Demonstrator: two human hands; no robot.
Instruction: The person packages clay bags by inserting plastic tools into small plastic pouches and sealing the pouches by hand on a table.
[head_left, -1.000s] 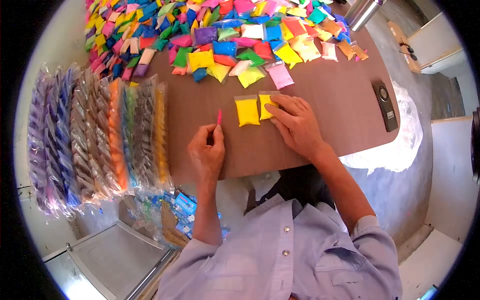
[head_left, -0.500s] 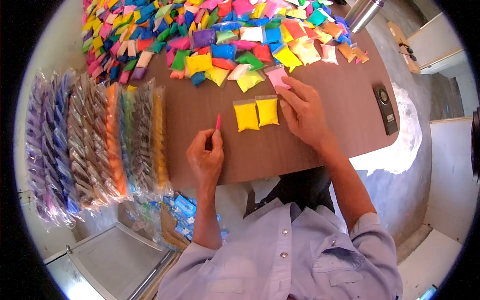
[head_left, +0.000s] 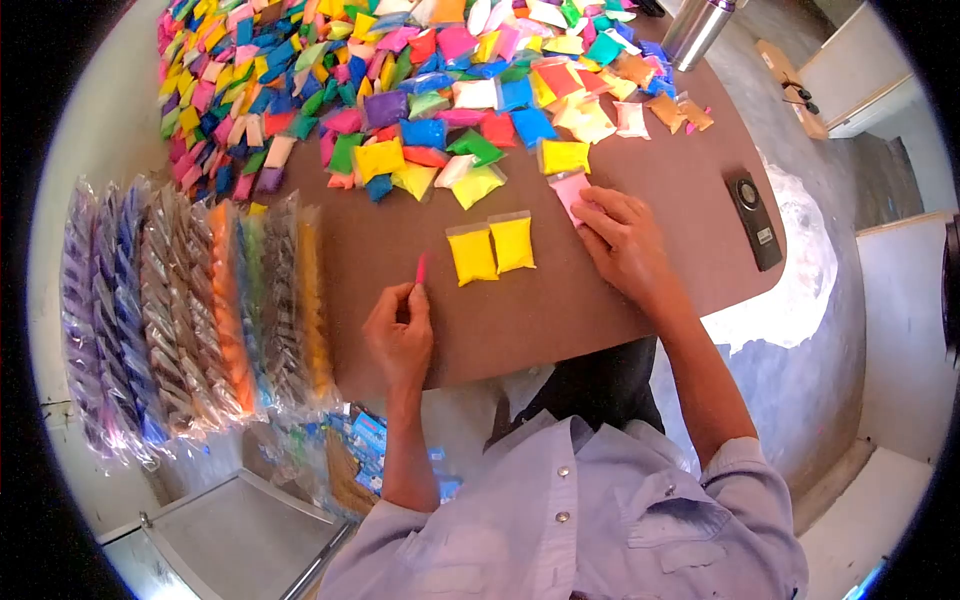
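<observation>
- Right hand [head_left: 628, 240], head view: moved off two yellow plastic packets [head_left: 472, 256], mid-frame, now lying free.
- Fingers bent onto pink plastic packet [head_left: 568, 190], upper right of centre. Thumb hidden; can't tell if gripped.
- Left hand [head_left: 399, 328], left of centre: closed on slim pink stick [head_left: 421, 268], tip up.

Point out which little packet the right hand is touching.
The pink packet, its top edge by a yellow packet; it alone is under the right hand.
</observation>
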